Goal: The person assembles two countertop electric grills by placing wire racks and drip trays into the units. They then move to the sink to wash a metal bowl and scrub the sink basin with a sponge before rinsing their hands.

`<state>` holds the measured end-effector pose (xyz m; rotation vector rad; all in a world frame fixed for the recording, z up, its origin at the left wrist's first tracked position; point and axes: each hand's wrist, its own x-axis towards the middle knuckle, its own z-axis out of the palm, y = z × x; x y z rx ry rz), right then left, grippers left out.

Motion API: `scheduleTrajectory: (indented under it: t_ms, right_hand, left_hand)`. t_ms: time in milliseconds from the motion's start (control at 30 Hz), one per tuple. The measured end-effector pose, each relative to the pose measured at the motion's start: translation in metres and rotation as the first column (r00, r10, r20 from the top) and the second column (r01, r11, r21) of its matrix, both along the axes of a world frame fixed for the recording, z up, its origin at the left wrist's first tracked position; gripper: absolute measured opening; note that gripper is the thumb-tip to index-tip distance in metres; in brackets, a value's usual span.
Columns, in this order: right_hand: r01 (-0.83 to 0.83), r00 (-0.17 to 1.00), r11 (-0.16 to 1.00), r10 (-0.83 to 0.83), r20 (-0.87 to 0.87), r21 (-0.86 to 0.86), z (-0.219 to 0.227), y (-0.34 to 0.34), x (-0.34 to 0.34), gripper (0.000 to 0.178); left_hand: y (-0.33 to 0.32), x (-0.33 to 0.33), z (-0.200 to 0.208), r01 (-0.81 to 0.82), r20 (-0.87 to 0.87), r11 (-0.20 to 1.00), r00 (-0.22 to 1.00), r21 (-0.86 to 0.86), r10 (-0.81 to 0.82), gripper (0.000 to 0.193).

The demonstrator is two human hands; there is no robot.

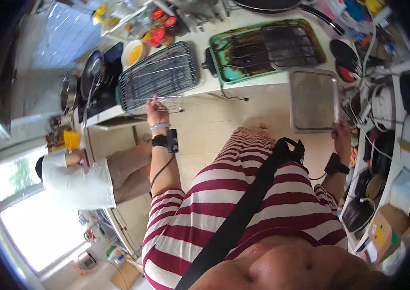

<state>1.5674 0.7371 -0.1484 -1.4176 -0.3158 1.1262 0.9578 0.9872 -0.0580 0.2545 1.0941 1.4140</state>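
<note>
My left hand [157, 114] is at the front edge of the left counter, its fingers closed on a thin wire piece that looks like part of a wire rack [173, 103]. Just beyond it, a dark green tray with a metal grill rack [159, 72] lies on the counter. My right hand [342, 134] grips the near right corner of a shallow rectangular metal tray [314, 101], held out past the counter's front edge. Behind that tray sits a green electric grill [229, 72] with a stained, greasy inside, a heating coil and a dark mesh plate.
A bowl with yellow contents [135, 52] and red-lidded jars [159, 35] stand behind the rack. A black frying pan [272, 4] is at the back. Shelves with pots [359, 215] line the right. At left, another person [77, 179] bends at a counter.
</note>
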Motion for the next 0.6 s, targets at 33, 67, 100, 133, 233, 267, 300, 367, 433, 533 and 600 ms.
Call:
scheduleTrajectory:
  t_ms: [33, 67, 100, 133, 233, 267, 300, 367, 433, 533, 600]
  right_hand:
    - [-0.081, 0.996, 0.995, 0.083, 0.039, -0.059, 0.0, 0.004, -0.003, 0.028]
    - [-0.059, 0.997, 0.996, 0.062, 0.05, -0.07, -0.005, 0.005, -0.005, 0.028]
    - [-0.169, 0.984, 0.984, 0.172, 0.046, -0.064, -0.011, 0.008, -0.006, 0.028]
    - [-0.276, 0.96, 0.959, 0.278, 0.04, -0.058, -0.01, 0.011, -0.008, 0.028]
    - [-0.329, 0.944, 0.939, 0.324, -0.059, -0.106, 0.0, 0.027, -0.023, 0.028]
    - [-0.322, 0.947, 0.94, 0.317, -0.056, -0.112, -0.001, 0.032, -0.027, 0.028]
    - [-0.332, 0.943, 0.939, 0.326, -0.069, -0.092, -0.005, 0.035, -0.031, 0.026]
    - [-0.335, 0.941, 0.939, 0.329, -0.082, -0.073, -0.011, 0.045, -0.038, 0.025]
    - [-0.425, 0.89, 0.905, 0.424, -0.165, 0.033, -0.018, 0.06, -0.042, 0.022]
    - [-0.433, 0.888, 0.899, 0.437, -0.14, 0.061, -0.026, 0.077, -0.054, 0.021]
    - [-0.437, 0.886, 0.896, 0.444, -0.136, 0.076, -0.03, 0.089, -0.062, 0.02]
  left_hand:
    - [0.005, 0.009, -0.001, -0.147, -0.052, 0.985, 0.987, 0.085, 0.152, 0.025]
    - [0.011, 0.005, -0.01, -0.164, -0.04, 0.981, 0.985, 0.105, 0.169, 0.025]
    - [0.017, -0.003, -0.016, -0.189, -0.03, 0.973, 0.981, 0.129, 0.194, 0.026]
    - [0.023, -0.001, -0.017, -0.175, -0.023, 0.977, 0.984, 0.121, 0.179, 0.026]
    - [0.034, 0.009, -0.013, -0.242, -0.082, 0.967, 0.965, 0.076, 0.248, 0.028]
    - [0.033, 0.012, -0.009, -0.204, -0.136, 0.978, 0.97, -0.028, 0.199, 0.028]
    - [0.032, 0.018, -0.004, -0.167, -0.187, 0.977, 0.972, -0.132, 0.141, 0.029]
    - [0.028, 0.018, -0.001, -0.168, -0.189, 0.957, 0.974, -0.239, 0.124, 0.025]
    - [0.021, 0.003, -0.006, -0.048, -0.108, 0.933, 0.994, -0.356, 0.01, 0.021]
    - [0.011, -0.014, -0.015, -0.013, -0.092, 0.96, 0.996, -0.278, -0.014, 0.018]
    - [0.009, -0.016, -0.019, -0.01, -0.079, 0.971, 0.997, -0.238, -0.009, 0.02]
